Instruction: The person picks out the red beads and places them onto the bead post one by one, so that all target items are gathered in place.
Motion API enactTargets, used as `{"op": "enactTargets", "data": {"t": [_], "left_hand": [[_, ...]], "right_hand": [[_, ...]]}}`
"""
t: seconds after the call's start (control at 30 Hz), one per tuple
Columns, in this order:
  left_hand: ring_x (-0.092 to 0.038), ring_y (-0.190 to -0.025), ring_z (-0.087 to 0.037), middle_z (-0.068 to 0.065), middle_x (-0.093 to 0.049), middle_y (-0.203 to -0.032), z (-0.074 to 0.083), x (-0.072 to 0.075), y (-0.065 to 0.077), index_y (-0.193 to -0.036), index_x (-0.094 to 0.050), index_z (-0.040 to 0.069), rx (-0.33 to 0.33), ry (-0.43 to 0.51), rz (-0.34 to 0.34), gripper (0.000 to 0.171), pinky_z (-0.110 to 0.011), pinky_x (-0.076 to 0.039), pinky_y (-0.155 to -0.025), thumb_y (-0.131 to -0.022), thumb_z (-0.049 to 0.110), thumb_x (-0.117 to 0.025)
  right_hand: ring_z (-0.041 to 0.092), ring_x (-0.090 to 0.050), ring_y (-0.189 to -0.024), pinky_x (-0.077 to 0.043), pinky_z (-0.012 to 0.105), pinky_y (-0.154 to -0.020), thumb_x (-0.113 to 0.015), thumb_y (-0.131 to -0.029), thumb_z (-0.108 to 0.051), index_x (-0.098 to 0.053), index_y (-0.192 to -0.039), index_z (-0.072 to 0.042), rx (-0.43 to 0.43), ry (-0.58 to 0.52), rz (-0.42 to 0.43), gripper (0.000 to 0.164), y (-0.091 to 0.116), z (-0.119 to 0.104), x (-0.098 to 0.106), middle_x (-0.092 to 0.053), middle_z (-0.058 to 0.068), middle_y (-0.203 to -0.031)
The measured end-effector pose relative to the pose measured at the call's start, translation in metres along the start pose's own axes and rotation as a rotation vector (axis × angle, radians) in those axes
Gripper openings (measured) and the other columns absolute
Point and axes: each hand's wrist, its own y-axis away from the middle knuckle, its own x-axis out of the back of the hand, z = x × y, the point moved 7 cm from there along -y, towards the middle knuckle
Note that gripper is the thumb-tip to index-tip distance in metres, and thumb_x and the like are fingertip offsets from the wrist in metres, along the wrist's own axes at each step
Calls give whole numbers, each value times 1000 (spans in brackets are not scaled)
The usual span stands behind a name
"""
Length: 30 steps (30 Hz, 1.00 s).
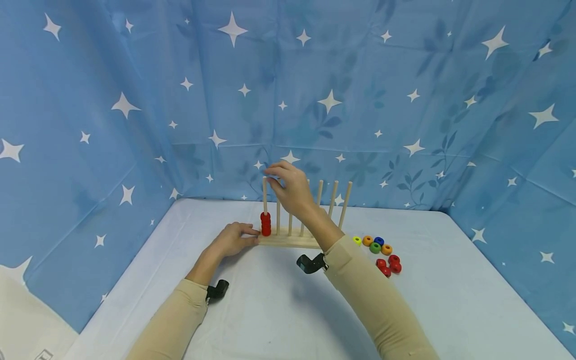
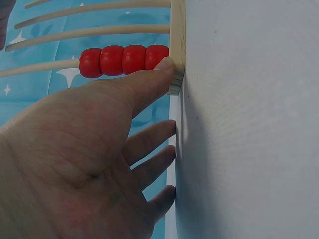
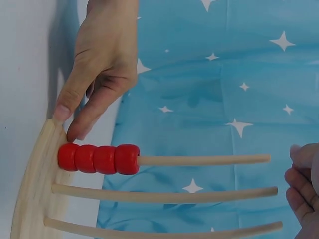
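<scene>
A wooden bead rack has a flat base (image 1: 288, 241) with several upright rods. Several red beads (image 1: 266, 225) are stacked at the bottom of its leftmost rod (image 3: 204, 161). My left hand (image 1: 231, 239) grips the left end of the base between thumb and forefinger, its other fingers spread apart in the left wrist view. My right hand (image 1: 292, 190) is up beside the top of the leftmost rod, fingers loosely bent. In the right wrist view its fingertips (image 3: 299, 157) are a little apart from the rod's end, and nothing shows between them.
To the right of the rack lie loose beads: a yellow one (image 1: 357, 240), orange ones (image 1: 368, 240), a blue one (image 1: 379, 241), a green one (image 1: 375, 248) and several red beads (image 1: 395, 267). A blue star-patterned curtain (image 1: 288, 120) surrounds the white table (image 1: 261, 310).
</scene>
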Motion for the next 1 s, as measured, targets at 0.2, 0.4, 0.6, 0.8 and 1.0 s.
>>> {"op": "enactTargets", "data": {"t": [0.2, 0.4, 0.6, 0.8, 1.0], "left_hand": [[-45, -145, -47, -20, -59, -149, 0, 0, 0, -122, -79, 13, 10, -3, 4, 29, -63, -36, -118, -96, 25, -75], [-44, -146, -47, -20, -58, -150, 1, 1, 1, -123, -79, 13, 28, 2, 5, 30, -64, -35, -118, -96, 25, -75], [-44, -146, -46, -19, -58, -151, 1, 2, 0, -124, -78, 14, 38, -10, 0, 30, -64, -36, -118, -97, 26, -75], [-45, -146, -47, -19, -58, -150, 0, 1, 0, -124, -79, 14, 33, -23, 0, 30, -65, -36, -117, -97, 27, -75], [-45, -145, -47, -20, -58, -150, 1, 1, 0, -124, -79, 13, 14, -15, -1, 30, -64, -36, -118, -97, 25, -75]], "right_hand": [[26, -71, -105, -60, 39, -89, -72, -97, -3, -78, -112, 0, -7, -31, 22, 17, 5, -1, 4, -73, 12, -113], [27, -71, -108, -59, 38, -91, -73, -96, -4, -78, -114, 0, 14, -45, 71, 19, 13, -4, 12, -74, 13, -113], [27, -71, -107, -59, 39, -89, -74, -96, -4, -77, -112, 1, 30, -86, 114, 18, 20, -8, 22, -74, 13, -113], [28, -71, -107, -59, 41, -89, -73, -96, -4, -77, -115, -1, 7, -90, 124, 20, 33, -9, 29, -73, 12, -115], [26, -70, -109, -60, 42, -89, -72, -97, -5, -76, -117, 2, -16, -93, 129, 22, 47, -11, 33, -72, 13, -116]]}}
